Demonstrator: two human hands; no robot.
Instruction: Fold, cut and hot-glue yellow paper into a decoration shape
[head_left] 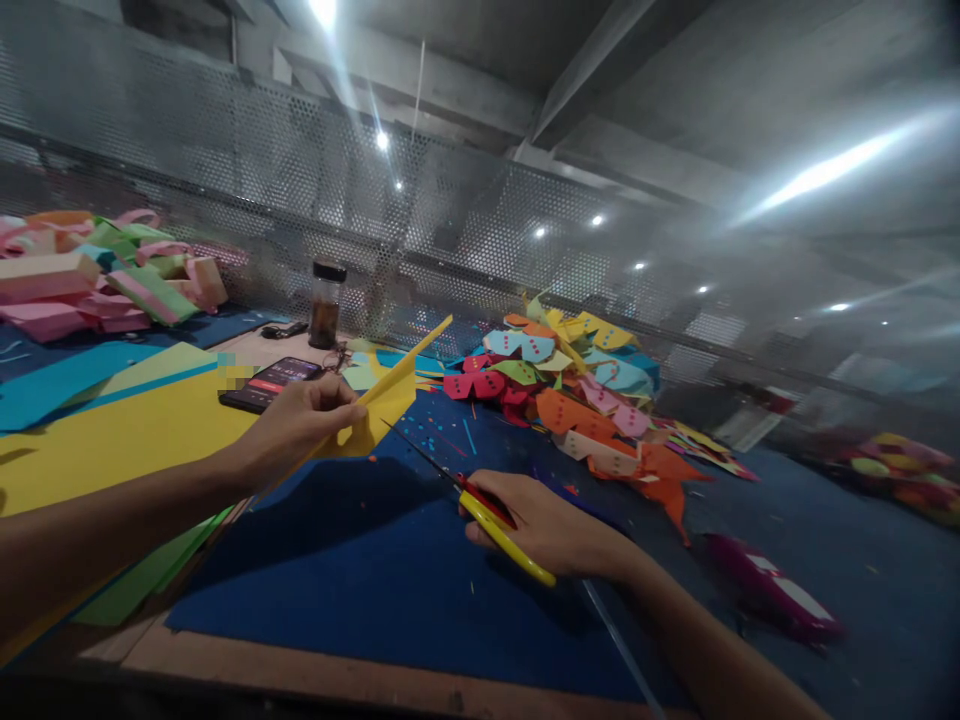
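My left hand (322,415) pinches a folded yellow paper (386,400) above the dark blue table sheet (315,590). Around the handles of red and yellow scissors (499,530) my right hand (525,515) is wrapped. The thin scissor blades look closed and point up and left, their tip just right of the yellow paper's lower part. Some fingers of my right hand are hidden behind the handles.
Cut paper shapes with dots (592,420) lie heaped at centre right. A phone (274,385) and a dark-lidded bottle (325,305) stand behind my left hand. Large yellow sheets (150,435) lie left, folded strips (112,280) behind them. A purple case (776,590) lies right.
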